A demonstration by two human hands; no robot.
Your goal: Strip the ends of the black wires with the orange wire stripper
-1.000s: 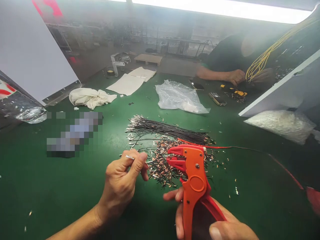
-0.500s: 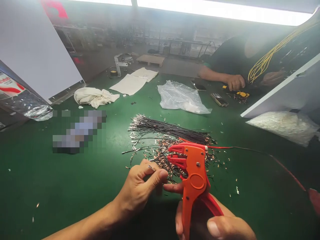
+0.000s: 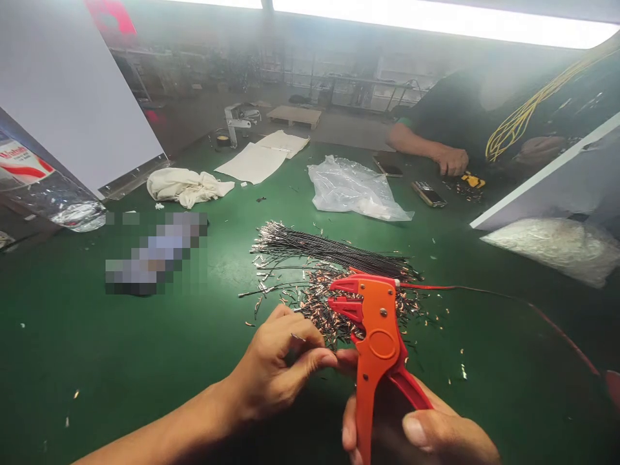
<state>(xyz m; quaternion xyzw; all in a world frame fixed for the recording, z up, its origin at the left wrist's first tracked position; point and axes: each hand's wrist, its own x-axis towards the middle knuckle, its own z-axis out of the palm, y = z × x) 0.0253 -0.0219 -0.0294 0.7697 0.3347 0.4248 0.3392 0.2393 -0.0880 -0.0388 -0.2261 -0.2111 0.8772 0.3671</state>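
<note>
My right hand (image 3: 448,436) is wrapped around an orange and red wire stripper (image 3: 380,329), its jaws pointing left and standing apart. Pinched in my left hand (image 3: 283,358) is a thin wire (image 3: 298,337), whose silvery end pokes out above the thumb; the rest of it is hidden by the fingers. My left thumb tip meets my right index finger just below the jaws. Behind the tool lies a bundle of black wires (image 3: 329,248) with shiny metal ends. A heap of short wire offcuts (image 3: 320,303) with copper tips spreads around the jaws.
Across the green table (image 3: 194,361) lie a clear plastic bag (image 3: 353,187), a white cloth (image 3: 186,186) and paper sheets (image 3: 254,161). A red cord (image 3: 450,287) runs rightward. A co-worker's hand (image 3: 450,159) is at the far right, near a dark handset (image 3: 429,194).
My left hand has shifted slightly right, and its thumb now meets my right index finger. The wire stripper has barely moved. The co-worker's hand has moved a little left.
</note>
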